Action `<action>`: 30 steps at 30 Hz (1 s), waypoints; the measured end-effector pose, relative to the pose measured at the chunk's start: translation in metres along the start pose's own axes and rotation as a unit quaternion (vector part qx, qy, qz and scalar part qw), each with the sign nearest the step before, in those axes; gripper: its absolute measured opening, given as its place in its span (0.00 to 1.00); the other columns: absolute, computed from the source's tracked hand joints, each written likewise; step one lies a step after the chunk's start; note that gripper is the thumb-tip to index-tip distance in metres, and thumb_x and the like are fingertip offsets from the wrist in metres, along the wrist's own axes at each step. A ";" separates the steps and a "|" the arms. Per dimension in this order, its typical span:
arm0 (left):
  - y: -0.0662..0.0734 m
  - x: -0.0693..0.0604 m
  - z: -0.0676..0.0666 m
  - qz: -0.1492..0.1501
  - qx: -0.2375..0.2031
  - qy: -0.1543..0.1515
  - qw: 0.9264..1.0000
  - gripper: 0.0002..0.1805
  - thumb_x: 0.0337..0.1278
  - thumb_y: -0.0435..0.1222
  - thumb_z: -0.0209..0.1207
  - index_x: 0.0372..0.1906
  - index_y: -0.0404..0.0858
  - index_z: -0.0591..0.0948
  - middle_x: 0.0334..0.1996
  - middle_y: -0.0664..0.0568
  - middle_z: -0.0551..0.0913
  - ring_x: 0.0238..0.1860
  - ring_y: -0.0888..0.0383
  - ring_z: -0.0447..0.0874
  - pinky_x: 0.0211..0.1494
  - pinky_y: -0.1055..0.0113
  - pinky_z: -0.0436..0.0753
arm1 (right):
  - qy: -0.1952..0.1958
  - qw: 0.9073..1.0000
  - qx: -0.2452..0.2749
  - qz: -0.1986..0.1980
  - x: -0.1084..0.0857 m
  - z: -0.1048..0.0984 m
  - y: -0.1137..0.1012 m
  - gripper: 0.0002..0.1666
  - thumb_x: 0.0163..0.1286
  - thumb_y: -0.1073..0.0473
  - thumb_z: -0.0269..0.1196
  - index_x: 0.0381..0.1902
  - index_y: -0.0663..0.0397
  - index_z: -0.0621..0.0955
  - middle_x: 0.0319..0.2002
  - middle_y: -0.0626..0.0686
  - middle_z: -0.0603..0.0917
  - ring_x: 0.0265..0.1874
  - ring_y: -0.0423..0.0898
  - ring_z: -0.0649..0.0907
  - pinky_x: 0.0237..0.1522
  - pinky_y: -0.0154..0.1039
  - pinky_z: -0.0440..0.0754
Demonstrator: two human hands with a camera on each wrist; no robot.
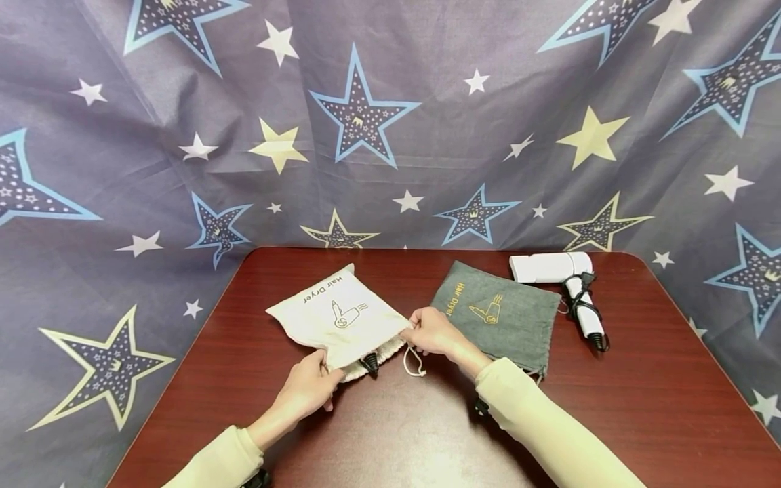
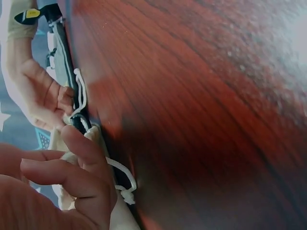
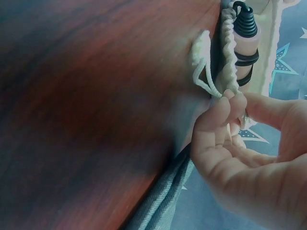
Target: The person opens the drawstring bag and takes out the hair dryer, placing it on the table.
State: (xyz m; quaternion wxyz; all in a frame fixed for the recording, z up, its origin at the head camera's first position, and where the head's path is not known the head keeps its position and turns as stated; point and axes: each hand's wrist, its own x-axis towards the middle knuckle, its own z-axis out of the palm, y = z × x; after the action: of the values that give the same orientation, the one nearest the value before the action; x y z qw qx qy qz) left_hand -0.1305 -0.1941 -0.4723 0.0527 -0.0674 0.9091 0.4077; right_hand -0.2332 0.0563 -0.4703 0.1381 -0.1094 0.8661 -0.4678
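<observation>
A cream drawstring bag (image 1: 329, 312) printed "Hair Dryer" lies on the table, its mouth facing me. Inside the mouth shows a handle end with a black ribbed cord sleeve (image 1: 369, 363); the right wrist view shows this pinkish handle (image 3: 247, 45) wound with black cord. My left hand (image 1: 310, 383) grips the left edge of the mouth between thumb and fingers. At the mouth's right corner, my right hand (image 1: 434, 332) pinches the fabric, and a knotted white drawstring (image 1: 415, 366) hangs beside it. The rest of the dryer is hidden in the bag.
Right of the cream bag lies a grey drawstring bag (image 1: 506, 318), also printed "Hair Dryer", partly behind my right forearm. A white hair dryer (image 1: 549, 267) with its cord wrapped round the handle lies beyond it. The brown table (image 1: 396, 434) ends at a star-patterned cloth (image 1: 403, 135).
</observation>
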 end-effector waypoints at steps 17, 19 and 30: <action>0.002 -0.003 -0.012 0.003 -0.002 0.003 1.000 0.08 0.65 0.33 0.58 0.29 0.40 0.74 0.20 0.50 0.81 0.12 0.57 0.82 0.25 0.64 0.77 | 0.013 0.996 -0.074 -0.039 0.003 -0.006 0.007 0.08 0.66 0.64 0.66 0.26 0.55 0.81 0.19 0.46 0.79 0.11 0.38 0.76 0.16 0.31 0.73; 0.002 -0.004 -0.014 0.009 0.005 0.004 1.000 0.08 0.63 0.32 0.58 0.28 0.40 0.73 0.20 0.50 0.81 0.12 0.57 0.81 0.25 0.64 0.77 | 0.016 0.996 -0.078 -0.043 0.004 -0.007 0.008 0.08 0.66 0.64 0.65 0.26 0.56 0.81 0.19 0.47 0.79 0.11 0.38 0.76 0.16 0.32 0.73; -0.008 -0.008 -0.019 0.048 0.049 0.003 0.998 0.07 0.53 0.29 0.60 0.29 0.41 0.72 0.14 0.52 0.79 0.10 0.60 0.79 0.23 0.65 0.74 | 0.039 0.990 -0.122 -0.067 0.007 -0.012 0.008 0.08 0.63 0.63 0.68 0.25 0.55 0.82 0.19 0.45 0.78 0.20 0.41 0.77 0.27 0.37 0.76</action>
State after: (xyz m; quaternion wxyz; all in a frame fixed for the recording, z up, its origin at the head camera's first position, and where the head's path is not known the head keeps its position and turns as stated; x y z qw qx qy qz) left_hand -0.1221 -0.2127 -0.4642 0.0335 -0.0226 0.9304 0.3643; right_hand -0.2445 0.0671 -0.4717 0.0586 -0.1649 0.9122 -0.3706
